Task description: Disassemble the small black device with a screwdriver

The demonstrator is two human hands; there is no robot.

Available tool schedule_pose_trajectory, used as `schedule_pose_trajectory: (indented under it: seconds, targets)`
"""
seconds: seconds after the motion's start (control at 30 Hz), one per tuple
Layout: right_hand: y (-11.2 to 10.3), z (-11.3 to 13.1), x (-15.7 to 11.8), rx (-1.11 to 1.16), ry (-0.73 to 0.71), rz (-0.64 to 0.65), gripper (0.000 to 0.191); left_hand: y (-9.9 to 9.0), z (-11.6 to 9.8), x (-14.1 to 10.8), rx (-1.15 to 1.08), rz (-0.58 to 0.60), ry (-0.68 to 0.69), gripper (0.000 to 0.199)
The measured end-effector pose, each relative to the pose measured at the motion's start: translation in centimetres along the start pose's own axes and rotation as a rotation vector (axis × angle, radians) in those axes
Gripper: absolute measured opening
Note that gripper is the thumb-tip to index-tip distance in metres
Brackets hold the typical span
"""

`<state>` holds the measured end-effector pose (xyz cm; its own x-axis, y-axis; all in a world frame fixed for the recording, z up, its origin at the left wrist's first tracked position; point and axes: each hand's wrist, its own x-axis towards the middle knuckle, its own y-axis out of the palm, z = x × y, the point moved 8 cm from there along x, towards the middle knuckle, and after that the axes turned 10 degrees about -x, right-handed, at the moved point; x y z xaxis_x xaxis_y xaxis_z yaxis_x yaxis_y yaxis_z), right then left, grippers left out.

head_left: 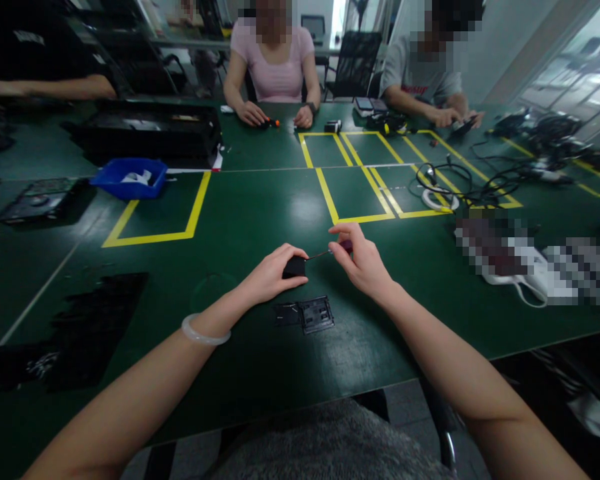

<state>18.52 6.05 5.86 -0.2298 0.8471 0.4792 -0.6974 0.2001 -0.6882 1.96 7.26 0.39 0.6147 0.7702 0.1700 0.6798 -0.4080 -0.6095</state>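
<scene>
My left hand is closed around a small black box-like part, fingers over its top and thumb along its near side. In my right hand is a screwdriver with a dark reddish handle, gripped between thumb and fingers. Its thin shaft points left, and the tip meets the right end of the black part; whether it sits in a screw is too small to tell. Just below my hands a flat black plastic piece, opened out in two joined panels, lies on the green table.
A blue tray with white scraps stands at left, near a hard drive-like device and a dark pile of parts. Cables tangle at right beside a white power strip. Several people work across the table.
</scene>
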Motion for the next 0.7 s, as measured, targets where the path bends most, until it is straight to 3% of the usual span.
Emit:
schedule_pose_trajectory:
  seconds: [0.17, 0.3, 0.7]
  targets:
    - [0.03, -0.15, 0.03, 0.0, 0.014, 0.022, 0.011, -0.02, -0.05, 0.01, -0.007, -0.001, 0.002, 0.035]
    - [-0.1, -0.02, 0.03, 0.001, 0.002, 0.003, 0.021, -0.08, -0.06, 0.0, -0.009, -0.002, -0.001, 0.035]
    - [-0.28, 0.28, 0.15, 0.011, -0.005, 0.033, 0.015, -0.03, 0.07, -0.02, 0.006, 0.001, 0.001, 0.036]
